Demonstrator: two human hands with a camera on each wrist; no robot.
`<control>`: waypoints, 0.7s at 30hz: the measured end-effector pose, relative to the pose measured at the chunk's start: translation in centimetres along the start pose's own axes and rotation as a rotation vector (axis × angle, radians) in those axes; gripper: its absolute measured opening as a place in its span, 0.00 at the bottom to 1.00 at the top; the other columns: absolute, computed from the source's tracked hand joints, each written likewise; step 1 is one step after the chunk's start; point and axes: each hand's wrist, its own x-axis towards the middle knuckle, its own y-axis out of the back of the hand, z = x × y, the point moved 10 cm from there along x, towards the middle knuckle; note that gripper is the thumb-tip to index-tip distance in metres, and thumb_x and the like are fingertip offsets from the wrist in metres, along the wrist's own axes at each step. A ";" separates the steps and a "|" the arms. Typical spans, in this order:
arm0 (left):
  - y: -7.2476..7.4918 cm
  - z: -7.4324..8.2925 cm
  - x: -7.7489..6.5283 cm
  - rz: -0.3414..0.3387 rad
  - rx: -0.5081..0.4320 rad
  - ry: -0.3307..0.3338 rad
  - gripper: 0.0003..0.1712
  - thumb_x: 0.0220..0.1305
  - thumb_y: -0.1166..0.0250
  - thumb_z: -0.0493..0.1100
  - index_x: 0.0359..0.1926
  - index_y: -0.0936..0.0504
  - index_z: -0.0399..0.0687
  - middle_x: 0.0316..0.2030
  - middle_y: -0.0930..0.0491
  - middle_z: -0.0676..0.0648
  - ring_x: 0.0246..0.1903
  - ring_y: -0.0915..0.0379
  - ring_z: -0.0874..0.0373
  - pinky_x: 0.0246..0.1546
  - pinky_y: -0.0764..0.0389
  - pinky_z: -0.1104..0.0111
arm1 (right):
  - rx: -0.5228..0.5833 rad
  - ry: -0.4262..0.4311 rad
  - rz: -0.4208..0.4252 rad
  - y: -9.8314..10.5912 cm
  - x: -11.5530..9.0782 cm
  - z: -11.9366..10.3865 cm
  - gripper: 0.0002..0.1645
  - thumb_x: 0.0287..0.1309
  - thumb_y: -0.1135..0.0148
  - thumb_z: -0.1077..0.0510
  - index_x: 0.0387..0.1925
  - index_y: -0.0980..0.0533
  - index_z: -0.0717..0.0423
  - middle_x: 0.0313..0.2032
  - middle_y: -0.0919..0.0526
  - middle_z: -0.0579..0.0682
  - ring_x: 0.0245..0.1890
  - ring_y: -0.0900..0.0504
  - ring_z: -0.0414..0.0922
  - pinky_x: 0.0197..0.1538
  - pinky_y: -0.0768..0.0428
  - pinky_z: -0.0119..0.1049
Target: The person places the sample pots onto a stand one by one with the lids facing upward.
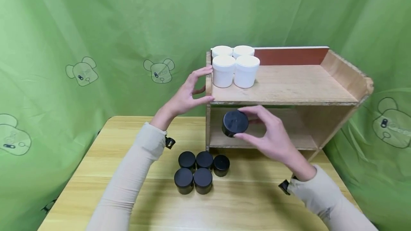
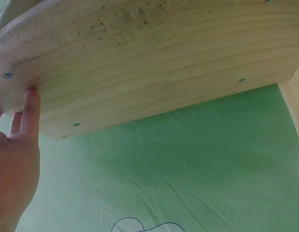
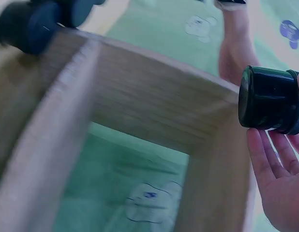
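From my screen, the right hand (image 1: pixel 271 131) pinches a black jar (image 1: pixel 235 123) before the shelf (image 1: pixel 298 81); I judge its smooth sides could slip from so slight a hold. My left hand (image 1: pixel 183 97), thumb and fingers wide apart, touches the shelf's left side, where a shove might topple the four white tubs (image 1: pixel 246 72). Five more jars (image 1: pixel 203 180) stand on the wooden table (image 1: pixel 244 206), green curtain (image 1: pixel 179 17) behind.

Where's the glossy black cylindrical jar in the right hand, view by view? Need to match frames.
Head: glossy black cylindrical jar just right of centre, slightly below mid-height, held by the right hand.
Left wrist: not in the picture.
Right wrist: the jar is at the right edge, above mid-height, lying sideways in the image.
Shared landmark: the wooden shelf unit, in all three.
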 end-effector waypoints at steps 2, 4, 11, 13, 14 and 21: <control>0.1 0.0 -0.1 0.004 0.000 0.002 0.48 0.63 0.26 0.45 0.77 0.43 0.61 0.80 0.50 0.61 0.79 0.51 0.61 0.66 0.20 0.52 | -0.012 0.015 0.022 0.9 1.0 -0.4 0.42 0.42 0.16 0.66 0.62 0.22 0.55 0.53 0.15 0.50 0.48 0.19 0.32 0.52 0.15 0.23; 0.2 0.0 -0.1 0.007 -0.004 0.003 0.48 0.62 0.26 0.44 0.77 0.43 0.61 0.81 0.50 0.61 0.79 0.52 0.62 0.66 0.20 0.52 | -0.013 0.025 0.041 1.9 2.0 -0.9 0.42 0.41 0.16 0.68 0.62 0.22 0.57 0.52 0.14 0.52 0.49 0.19 0.31 0.52 0.16 0.21; 0.3 -0.2 -0.4 0.007 -0.015 0.009 0.49 0.62 0.26 0.44 0.78 0.44 0.60 0.81 0.51 0.59 0.79 0.52 0.61 0.67 0.21 0.53 | 0.034 -0.003 0.118 4.7 5.1 -1.6 0.41 0.44 0.21 0.74 0.63 0.24 0.60 0.52 0.14 0.54 0.50 0.18 0.31 0.53 0.16 0.21; 0.3 -0.2 -0.4 0.009 -0.014 0.007 0.49 0.62 0.26 0.43 0.78 0.44 0.60 0.81 0.51 0.60 0.79 0.52 0.61 0.68 0.21 0.53 | 0.050 -0.013 0.147 5.6 5.8 -1.7 0.40 0.46 0.22 0.73 0.63 0.24 0.60 0.53 0.15 0.51 0.50 0.17 0.33 0.54 0.16 0.22; 0.3 -0.2 -0.3 0.009 -0.016 0.006 0.49 0.62 0.26 0.43 0.77 0.44 0.60 0.81 0.51 0.60 0.79 0.52 0.61 0.68 0.22 0.53 | 0.062 -0.024 0.161 6.0 6.1 -1.6 0.39 0.47 0.22 0.73 0.63 0.24 0.60 0.53 0.16 0.49 0.51 0.18 0.35 0.54 0.16 0.21; -0.1 -0.2 -0.1 -0.002 -0.041 0.012 0.51 0.61 0.25 0.42 0.78 0.44 0.59 0.81 0.51 0.58 0.80 0.53 0.59 0.68 0.22 0.51 | 0.393 -0.147 0.279 9.3 7.5 1.3 0.32 0.52 0.26 0.73 0.60 0.22 0.60 0.53 0.18 0.50 0.50 0.19 0.44 0.50 0.15 0.23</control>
